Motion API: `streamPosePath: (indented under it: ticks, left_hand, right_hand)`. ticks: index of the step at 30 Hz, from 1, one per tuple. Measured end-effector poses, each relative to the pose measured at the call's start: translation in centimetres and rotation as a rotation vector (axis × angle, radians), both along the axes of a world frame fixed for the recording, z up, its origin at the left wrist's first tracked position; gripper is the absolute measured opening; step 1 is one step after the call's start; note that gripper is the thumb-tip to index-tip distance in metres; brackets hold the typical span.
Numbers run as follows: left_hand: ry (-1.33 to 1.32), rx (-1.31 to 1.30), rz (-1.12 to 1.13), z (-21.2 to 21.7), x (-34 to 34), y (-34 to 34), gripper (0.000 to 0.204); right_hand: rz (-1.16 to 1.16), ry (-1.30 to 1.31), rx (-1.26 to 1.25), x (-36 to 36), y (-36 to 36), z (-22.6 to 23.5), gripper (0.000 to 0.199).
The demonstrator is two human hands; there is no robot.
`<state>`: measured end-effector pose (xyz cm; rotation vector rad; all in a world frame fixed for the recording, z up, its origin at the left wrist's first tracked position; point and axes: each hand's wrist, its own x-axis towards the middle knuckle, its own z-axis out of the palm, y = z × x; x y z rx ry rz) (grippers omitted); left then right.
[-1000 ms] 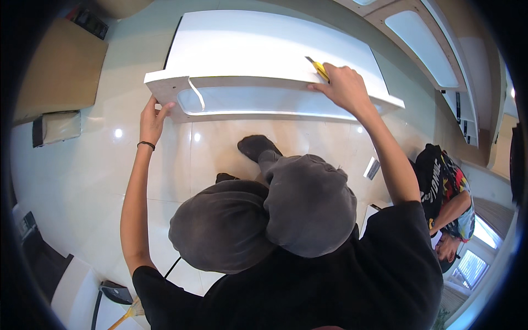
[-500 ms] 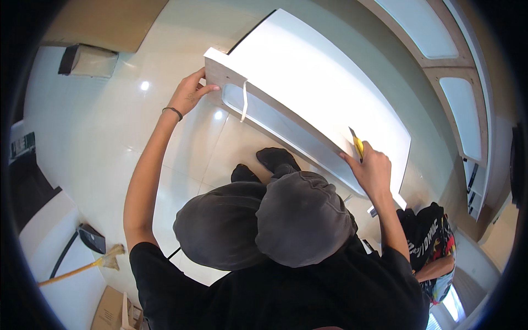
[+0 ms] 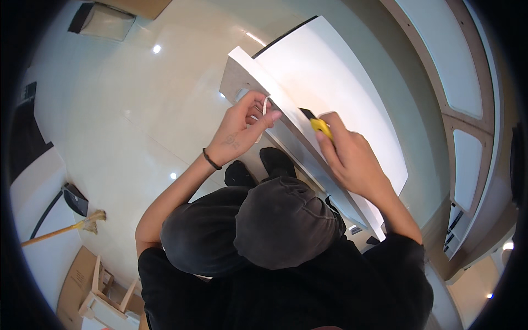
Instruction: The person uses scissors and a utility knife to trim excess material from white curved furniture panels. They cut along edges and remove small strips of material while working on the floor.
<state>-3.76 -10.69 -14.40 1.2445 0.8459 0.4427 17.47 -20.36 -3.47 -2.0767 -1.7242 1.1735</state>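
In front of my knees a white panel (image 3: 341, 93) with a thick white front edge stands on the floor. Its near side has a bare wooden face (image 3: 235, 78) with a cutout. My left hand (image 3: 242, 124) is at the panel's left end, fingers curled round a thin white strip (image 3: 264, 110) that hangs off the edge. In my right hand (image 3: 352, 157) is a yellow utility knife (image 3: 320, 127). Its dark blade points up and left, over the panel's edge, short of the strip.
At right, a long framed piece with pale panels (image 3: 467, 66) stands close by. A broom (image 3: 82, 224) and a dustpan (image 3: 75, 199) are at the left. Wooden frame parts (image 3: 104, 297) and a cardboard piece (image 3: 77, 280) lie lower left. My feet (image 3: 276, 162) are beside the panel.
My left hand has left the panel's corner and moved right, onto the hanging strip. My right hand has brought the knife up and left along the edge, towards my left hand.
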Motion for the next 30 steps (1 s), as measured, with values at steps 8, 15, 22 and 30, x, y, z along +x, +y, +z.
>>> streamPosePath:
  ticks: [8, 15, 22, 30]
  left_hand:
    - [0.04, 0.514, -0.022, -1.6, 0.5, 1.6, 0.019]
    - [-0.024, 0.411, 0.084, -2.7, 0.9, 0.4, 0.015]
    - [-0.091, 0.445, 0.135, -3.4, 1.1, 0.2, 0.013]
    - [-0.09, 0.462, 0.178, -3.5, 1.3, -0.3, 0.014]
  right_hand:
    - [0.245, -0.096, -0.023, -1.0, 7.2, -1.5, 0.019]
    - [0.316, -0.169, -0.082, -1.6, 8.3, -1.3, 0.021]
    - [0.385, -0.204, -0.104, -1.6, 8.7, -1.0, 0.021]
    - [0.34, -0.192, -0.162, -1.8, 8.5, -0.8, 0.018]
